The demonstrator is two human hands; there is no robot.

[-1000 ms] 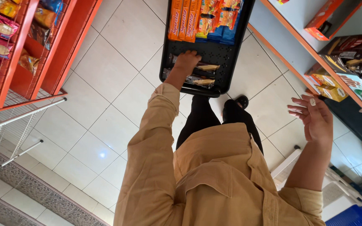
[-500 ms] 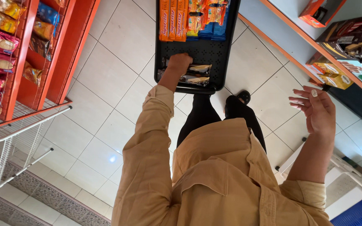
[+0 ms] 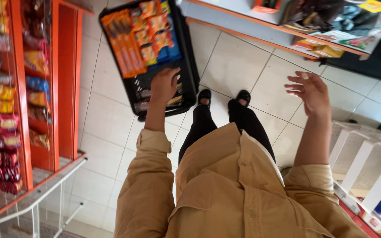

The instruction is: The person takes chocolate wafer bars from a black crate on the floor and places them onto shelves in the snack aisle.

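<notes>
Crate (image 3: 186, 57) of snack packs sat on the floor at twelve o'clock from your left hand (image 3: 164, 84), its long axis running eleven to five. That hand reached in, fingers curled down; grip hidden. Your right hand (image 3: 310, 91) hovered spread, empty, well apart.

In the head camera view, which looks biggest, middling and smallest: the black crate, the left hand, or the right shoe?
1. Black crate.
2. Left hand, reaching into the crate.
3. Right shoe, farther from the camera, so its real size is unsure.
</notes>
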